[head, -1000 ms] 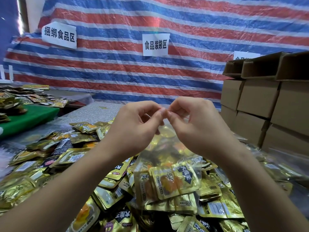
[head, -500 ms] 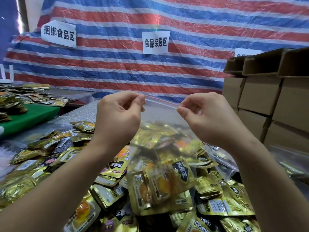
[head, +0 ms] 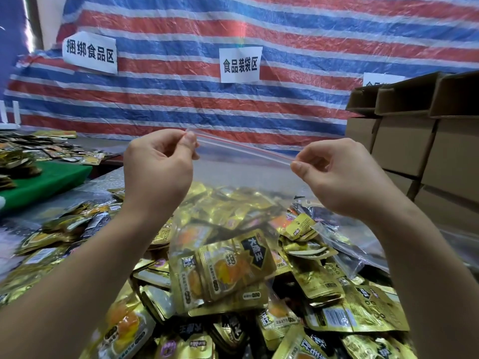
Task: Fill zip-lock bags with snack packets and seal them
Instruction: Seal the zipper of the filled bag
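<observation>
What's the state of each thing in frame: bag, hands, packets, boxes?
zip-lock bag: held up above the pile, holds gold packets, top strip stretched taut between both hands.
left hand: pinching the strip's left end.
right hand: pinching the strip's right end.
loose snack packets: heaped on the table, unbagged.
cardboard boxes: stacked at right; top row open, lower ones closed.

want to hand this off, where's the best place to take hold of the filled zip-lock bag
Take the zip-lock bag by its red-lined zip strip, coming from above between the left hand and right hand. The strip is stretched taut and free there, while the snack packets weigh the bottom down.
</observation>
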